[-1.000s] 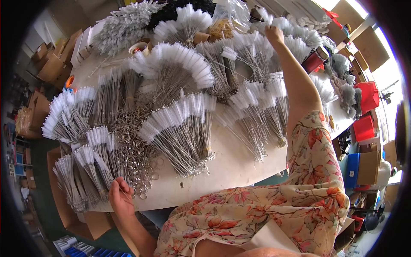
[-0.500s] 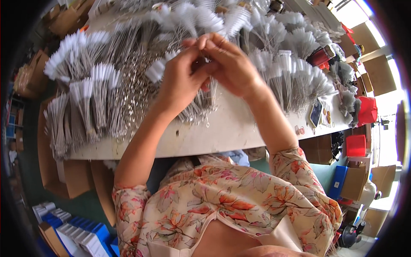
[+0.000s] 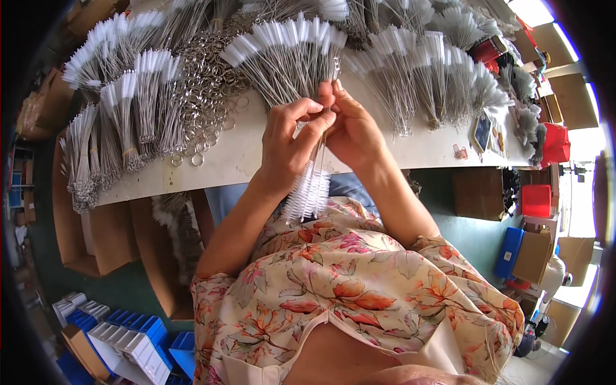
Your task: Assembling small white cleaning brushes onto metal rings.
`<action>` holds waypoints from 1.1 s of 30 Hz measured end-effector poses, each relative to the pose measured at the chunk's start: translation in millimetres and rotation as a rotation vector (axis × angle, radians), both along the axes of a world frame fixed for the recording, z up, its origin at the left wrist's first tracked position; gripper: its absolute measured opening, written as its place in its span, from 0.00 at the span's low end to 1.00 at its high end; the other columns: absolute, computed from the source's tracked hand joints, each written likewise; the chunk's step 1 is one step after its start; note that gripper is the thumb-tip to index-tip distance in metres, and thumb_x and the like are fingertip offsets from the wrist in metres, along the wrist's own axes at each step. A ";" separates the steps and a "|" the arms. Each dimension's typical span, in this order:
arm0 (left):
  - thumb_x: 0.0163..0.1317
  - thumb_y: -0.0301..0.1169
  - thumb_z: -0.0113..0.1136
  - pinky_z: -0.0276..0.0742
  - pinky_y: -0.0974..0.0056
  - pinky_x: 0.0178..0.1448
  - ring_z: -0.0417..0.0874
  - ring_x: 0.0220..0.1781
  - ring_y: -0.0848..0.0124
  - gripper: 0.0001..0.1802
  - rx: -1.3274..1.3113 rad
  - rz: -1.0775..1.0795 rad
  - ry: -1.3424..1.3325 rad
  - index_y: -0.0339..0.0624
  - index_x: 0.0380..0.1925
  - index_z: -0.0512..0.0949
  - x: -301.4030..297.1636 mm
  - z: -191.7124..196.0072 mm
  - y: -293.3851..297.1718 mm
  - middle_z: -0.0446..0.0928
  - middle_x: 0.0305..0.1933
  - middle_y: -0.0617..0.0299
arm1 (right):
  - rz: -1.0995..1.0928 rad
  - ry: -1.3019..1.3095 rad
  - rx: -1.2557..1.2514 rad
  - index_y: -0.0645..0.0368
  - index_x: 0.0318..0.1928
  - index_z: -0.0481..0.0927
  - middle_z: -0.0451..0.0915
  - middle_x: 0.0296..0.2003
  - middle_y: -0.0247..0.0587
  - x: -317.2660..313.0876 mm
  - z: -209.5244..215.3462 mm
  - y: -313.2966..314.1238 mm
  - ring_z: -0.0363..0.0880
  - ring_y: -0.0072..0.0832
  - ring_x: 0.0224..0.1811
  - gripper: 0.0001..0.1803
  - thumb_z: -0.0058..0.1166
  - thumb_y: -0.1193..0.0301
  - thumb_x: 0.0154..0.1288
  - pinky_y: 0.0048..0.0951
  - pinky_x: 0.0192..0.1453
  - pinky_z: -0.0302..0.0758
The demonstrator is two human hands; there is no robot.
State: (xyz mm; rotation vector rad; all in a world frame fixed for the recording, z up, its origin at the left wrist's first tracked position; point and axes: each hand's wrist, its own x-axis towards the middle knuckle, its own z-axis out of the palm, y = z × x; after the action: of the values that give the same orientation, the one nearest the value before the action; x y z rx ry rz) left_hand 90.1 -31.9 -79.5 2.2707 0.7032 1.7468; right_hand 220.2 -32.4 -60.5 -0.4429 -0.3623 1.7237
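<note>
Hanging bristle-end down at the frame's centre, a small bunch of thin wire-stemmed brushes with white bristle tips (image 3: 309,191) is pinched at its upper stems by both hands, probably so the stems line up. The left hand (image 3: 289,144) has its fingers closed round the stems; the right hand (image 3: 350,128) pinches their tops. Beyond lies the pale surface (image 3: 237,157), with fanned bundles of matching brushes (image 3: 289,54) and, upper left, a heap of small metal rings (image 3: 205,83).
</note>
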 end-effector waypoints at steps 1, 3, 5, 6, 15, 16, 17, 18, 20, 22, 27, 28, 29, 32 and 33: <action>0.45 0.18 0.63 0.72 0.63 0.45 0.73 0.44 0.63 0.19 0.031 0.064 0.133 0.44 0.40 0.77 -6.8 3.3 -5.3 0.70 0.44 0.58 | 0.069 0.056 0.067 0.59 0.40 0.72 0.76 0.33 0.33 8.3 -0.5 -0.9 0.72 0.21 0.32 0.08 0.43 0.68 0.68 0.24 0.41 0.72; 0.45 0.24 0.66 0.70 0.61 0.50 0.70 0.51 0.62 0.24 0.032 0.024 0.149 0.44 0.47 0.75 -27.4 14.2 -8.7 0.67 0.51 0.54 | 0.098 -0.204 0.105 0.61 0.40 0.72 0.73 0.27 0.29 18.2 21.5 -5.1 0.64 0.14 0.24 0.08 0.44 0.69 0.67 0.18 0.32 0.68; 0.43 0.33 0.70 0.66 0.59 0.56 0.68 0.53 0.61 0.42 -0.124 -0.062 -0.104 0.39 0.59 0.61 -48.6 24.6 2.9 0.61 0.56 0.50 | 0.236 -0.822 0.125 0.64 0.39 0.74 0.73 0.25 0.28 21.3 43.4 -11.7 0.63 0.14 0.21 0.09 0.45 0.70 0.66 0.16 0.29 0.66; 0.42 0.36 0.72 0.63 0.57 0.59 0.65 0.57 0.59 0.49 -0.261 -0.188 -0.178 0.37 0.62 0.53 -55.5 36.2 10.9 0.57 0.60 0.48 | 0.292 -1.093 0.247 0.63 0.38 0.77 0.73 0.24 0.29 18.5 44.4 -13.0 0.64 0.14 0.21 0.10 0.45 0.70 0.65 0.17 0.29 0.65; 0.46 0.37 0.69 0.70 0.65 0.52 0.75 0.49 0.66 0.29 -0.599 -0.490 -0.039 0.39 0.49 0.71 -71.1 3.0 12.5 0.73 0.48 0.57 | 0.460 -1.090 0.238 0.61 0.35 0.77 0.73 0.23 0.28 -7.1 37.4 -14.2 0.69 0.14 0.25 0.10 0.46 0.68 0.66 0.16 0.29 0.67; 0.50 0.32 0.65 0.73 0.66 0.45 0.78 0.40 0.69 0.11 -0.563 -0.340 -0.026 0.39 0.30 0.77 -68.5 15.2 7.6 0.77 0.37 0.61 | 0.520 -1.055 0.215 0.61 0.35 0.77 0.73 0.23 0.28 -6.1 34.7 -12.5 0.69 0.14 0.24 0.10 0.46 0.69 0.66 0.16 0.29 0.67; 0.50 0.32 0.65 0.73 0.66 0.45 0.78 0.40 0.69 0.11 -0.571 -0.338 -0.025 0.39 0.30 0.77 -69.9 17.1 4.0 0.77 0.37 0.61 | 0.579 -1.021 0.204 0.61 0.35 0.77 0.74 0.23 0.28 -6.3 33.5 -8.5 0.69 0.14 0.24 0.09 0.46 0.69 0.66 0.16 0.28 0.67; 0.49 0.30 0.66 0.72 0.65 0.44 0.77 0.39 0.69 0.10 -0.562 -0.332 0.004 0.38 0.31 0.77 -71.4 18.2 1.5 0.76 0.37 0.59 | 0.613 -0.995 0.157 0.62 0.34 0.77 0.75 0.23 0.30 -6.4 33.9 -7.3 0.70 0.14 0.23 0.09 0.47 0.69 0.66 0.16 0.27 0.68; 0.47 0.29 0.66 0.73 0.64 0.37 0.77 0.34 0.66 0.11 -0.332 -0.317 0.062 0.39 0.31 0.77 -71.8 14.2 5.2 0.76 0.33 0.59 | 0.739 -0.944 0.105 0.62 0.34 0.76 0.75 0.23 0.30 -2.2 38.8 -5.7 0.71 0.14 0.23 0.10 0.48 0.69 0.65 0.15 0.27 0.68; 0.44 0.31 0.68 0.73 0.65 0.33 0.77 0.31 0.65 0.13 -0.172 -0.283 0.169 0.40 0.29 0.77 -63.7 13.8 -7.4 0.77 0.32 0.60 | 0.948 -0.881 0.054 0.64 0.34 0.76 0.76 0.23 0.32 13.2 37.7 -5.8 0.73 0.14 0.23 0.10 0.49 0.69 0.65 0.15 0.27 0.69; 0.44 0.27 0.67 0.72 0.70 0.25 0.76 0.26 0.67 0.11 -0.270 -0.467 -0.037 0.38 0.28 0.77 -39.9 -12.4 -23.9 0.76 0.32 0.59 | 1.048 -0.826 -0.143 0.64 0.36 0.77 0.77 0.23 0.32 29.4 24.8 -26.7 0.72 0.14 0.20 0.10 0.48 0.70 0.65 0.14 0.23 0.67; 0.44 0.27 0.67 0.72 0.70 0.25 0.76 0.26 0.67 0.11 -0.272 -0.472 -0.035 0.38 0.28 0.77 -38.4 -12.6 -22.5 0.76 0.32 0.59 | 1.030 -0.762 -0.184 0.64 0.36 0.77 0.76 0.23 0.32 33.1 23.0 -27.1 0.71 0.14 0.21 0.10 0.48 0.70 0.65 0.14 0.23 0.66; 0.44 0.28 0.67 0.73 0.68 0.28 0.76 0.28 0.66 0.11 -0.315 -0.469 -0.029 0.38 0.28 0.77 -37.5 -12.5 -21.2 0.76 0.34 0.59 | 1.011 -0.696 -0.223 0.65 0.36 0.77 0.76 0.23 0.32 35.8 22.1 -27.3 0.71 0.14 0.21 0.10 0.48 0.70 0.66 0.14 0.24 0.66; 0.41 0.25 0.67 0.72 0.63 0.39 0.75 0.37 0.65 0.13 -0.321 -0.401 0.138 0.41 0.29 0.77 -44.3 -4.3 -4.0 0.75 0.36 0.62 | 0.881 -0.955 -0.116 0.63 0.34 0.77 0.76 0.22 0.32 37.5 37.7 -23.1 0.71 0.15 0.21 0.08 0.49 0.71 0.64 0.17 0.24 0.66; 0.38 0.23 0.68 0.71 0.60 0.46 0.73 0.43 0.65 0.15 -0.278 -0.332 0.295 0.43 0.30 0.76 -51.8 -0.9 7.5 0.74 0.38 0.64 | 0.777 -1.203 -0.007 0.63 0.34 0.78 0.75 0.22 0.34 38.0 41.5 -20.1 0.71 0.17 0.21 0.07 0.50 0.72 0.63 0.19 0.24 0.67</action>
State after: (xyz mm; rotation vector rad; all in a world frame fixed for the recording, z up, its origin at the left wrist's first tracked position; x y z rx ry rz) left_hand 38.3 -24.4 -80.4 2.3071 0.5374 1.1090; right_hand 258.1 -52.5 -19.1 -1.4789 -1.5397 1.9923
